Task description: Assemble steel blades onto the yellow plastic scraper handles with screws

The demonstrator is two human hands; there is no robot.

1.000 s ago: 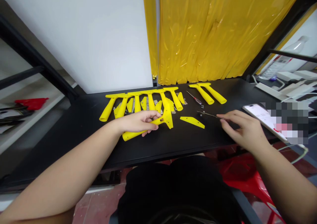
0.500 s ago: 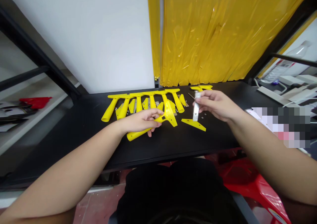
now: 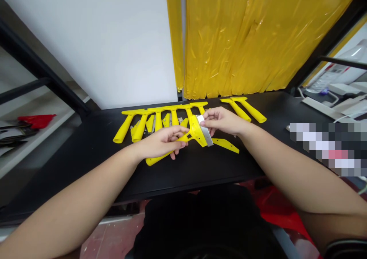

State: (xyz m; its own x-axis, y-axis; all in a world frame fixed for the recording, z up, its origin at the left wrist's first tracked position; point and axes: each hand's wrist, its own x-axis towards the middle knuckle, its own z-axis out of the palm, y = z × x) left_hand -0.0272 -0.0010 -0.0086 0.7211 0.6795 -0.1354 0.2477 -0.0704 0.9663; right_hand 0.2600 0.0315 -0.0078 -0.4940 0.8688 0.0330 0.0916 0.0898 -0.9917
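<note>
Left hand: on my feed the left hand (image 3: 166, 141) is curled round a yellow scraper handle (image 3: 198, 132), thumb and fingers closing on it near the neck.
Right hand: I see the right hand (image 3: 220, 120) pinching a metal blade (image 3: 207, 133) by its upper part, thumb against fingertips.
Scraper handle: held over the middle of the black tabletop (image 3: 94, 138), between the near edge and the row behind; its wide head points right. I can't tell from here whether its round end touches the surface.
Blade: at the wide edge of that head, running along it; whether it is seated, I can't tell.
Loose plate: a flat yellow plate (image 3: 226, 145) lies right of the blade, towards the near edge, partly hidden at its left end.
Row: more yellow handles (image 3: 174, 115) lie side by side along the far edge, left of its middle, with small yellow plates (image 3: 150, 123) and metal pieces among them.
Far right: two further handles (image 3: 255, 110) lie by the far edge, towards its right corner.
Backdrop: a white panel (image 3: 129, 41) and yellow film (image 3: 229, 41) stand beyond the far edge.
</note>
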